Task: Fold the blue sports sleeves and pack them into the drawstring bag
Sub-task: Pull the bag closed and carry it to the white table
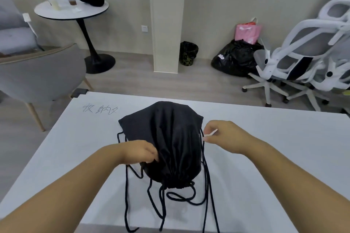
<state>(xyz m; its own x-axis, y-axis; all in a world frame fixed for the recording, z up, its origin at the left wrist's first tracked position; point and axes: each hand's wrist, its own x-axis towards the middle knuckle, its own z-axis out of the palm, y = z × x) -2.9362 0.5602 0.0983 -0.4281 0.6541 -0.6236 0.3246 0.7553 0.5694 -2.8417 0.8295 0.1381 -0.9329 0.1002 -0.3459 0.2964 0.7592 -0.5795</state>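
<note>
We start with the white counter [265, 138], which carries the black drawstring bag [170, 138] at its middle, the gathered mouth toward us and the closed bottom pointing away. We see no blue sports sleeves anywhere on the counter; the bag bulges and its mouth is puckered, so we judge they are already inside, though we cannot see them. The step in hand looks like the closing of the bag.

To do it well, we would hold the cloth near the mouth steady with 1 hand and draw the cords evenly on both sides, so the neck cinches without twisting. The cords [189, 197] lie in loose loops toward the near edge of the counter; we would untangle these first, or a loop may catch and leave the mouth half open.

Our left hand [141, 152] comes in from the lower left, forearm low over the counter, fingers curled and pinching the bag's fabric on its left flank. Our right hand [220, 135] reaches from the lower right to the bag's right edge, its fingertips pressed together on a thin pale strip [210, 134]; whether it is a tag or something else we cannot tell.
</note>
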